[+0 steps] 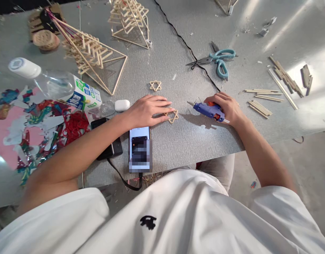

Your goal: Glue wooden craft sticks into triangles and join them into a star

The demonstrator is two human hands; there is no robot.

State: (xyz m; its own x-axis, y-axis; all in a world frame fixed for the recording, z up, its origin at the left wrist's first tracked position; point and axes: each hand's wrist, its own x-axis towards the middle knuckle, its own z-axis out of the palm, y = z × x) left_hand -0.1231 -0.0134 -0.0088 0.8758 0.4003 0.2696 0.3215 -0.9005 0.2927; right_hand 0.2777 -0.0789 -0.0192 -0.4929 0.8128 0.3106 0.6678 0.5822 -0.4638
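My right hand [227, 107] is wrapped round a purple and orange hot glue gun [208, 110], its nozzle pointing left just above the table. My left hand [149, 111] lies with its fingers stretched out to the right, the fingertips on a small six-pointed star of thin wooden sticks [173, 116]. Part of that star is hidden under the fingers. A second stick star [155, 85] lies flat a little beyond my left hand. Below the left hand is a lit phone [139, 132], its top edge covered by the hand.
Stick frames [99, 53] stand at the back left beside a clear bottle [59, 84]. Blue-handled scissors [222, 54] touch a black cord [175, 30]. Loose sticks [260, 107] lie right. A white earbud case [122, 105], black power bank [113, 146] and red yarn [76, 125] are left.
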